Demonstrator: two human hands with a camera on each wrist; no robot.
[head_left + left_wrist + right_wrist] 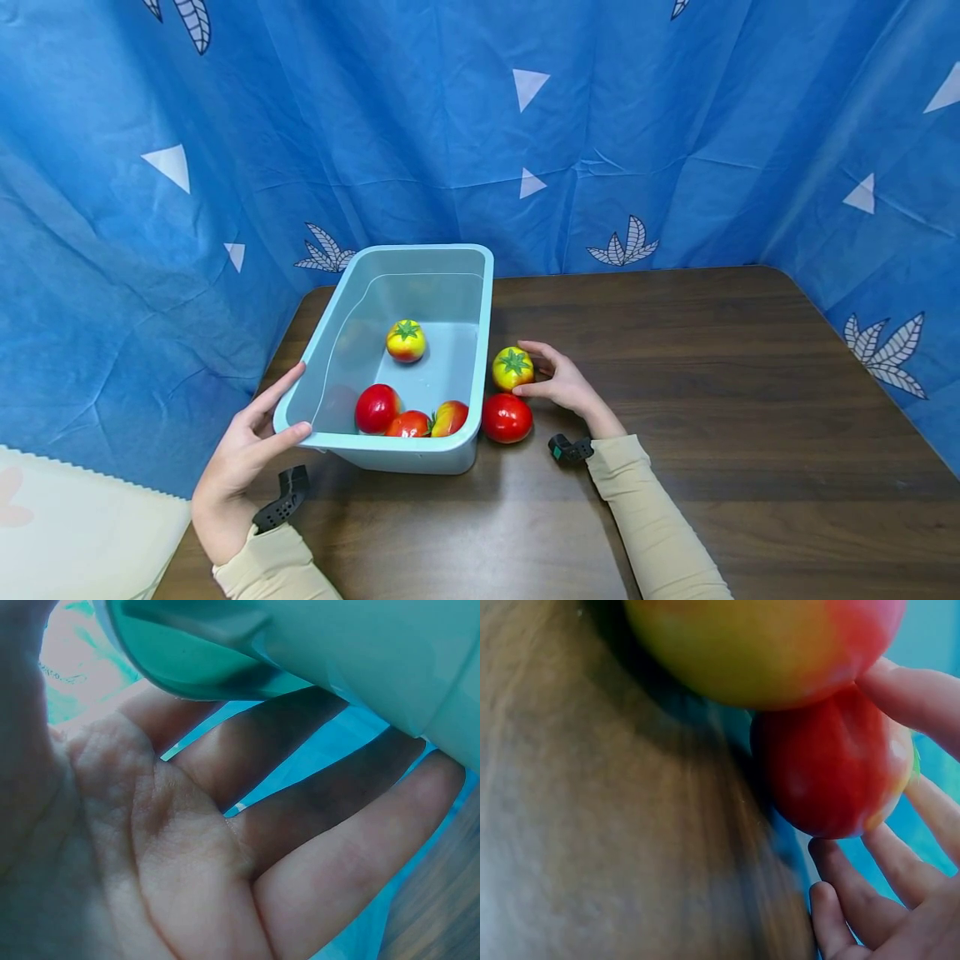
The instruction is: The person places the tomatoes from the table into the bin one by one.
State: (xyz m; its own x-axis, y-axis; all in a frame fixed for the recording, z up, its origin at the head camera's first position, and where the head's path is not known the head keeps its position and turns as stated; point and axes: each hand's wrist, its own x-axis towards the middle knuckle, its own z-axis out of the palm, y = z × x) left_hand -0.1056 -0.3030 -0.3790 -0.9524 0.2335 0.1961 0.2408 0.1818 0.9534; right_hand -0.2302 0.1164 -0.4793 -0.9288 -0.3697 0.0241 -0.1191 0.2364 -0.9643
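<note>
A light blue plastic bin (487, 333) stands on the table. My left hand (243, 450) grips its near left corner, thumb on the front rim and index finger along the left rim. In the left wrist view, the other fingers (352, 832) reach under the rim against the outer wall. Just right of the bin, my right hand (558, 379) holds a yellow-and-red tomato (513, 369) with a green leafy top between thumb and fingers. Its underside shows red in the right wrist view. A red tomato (507, 418) lies directly in front of it, near the bin's wall.
Inside the bin are several tomatoes: a yellow one (406, 341) toward the middle, a red one (377, 408) and others along the near wall. Brown wooden tabletop (735, 400) extends to the right. A blue patterned curtain (585, 125) hangs behind; a pale cloth (75, 525) lies at left.
</note>
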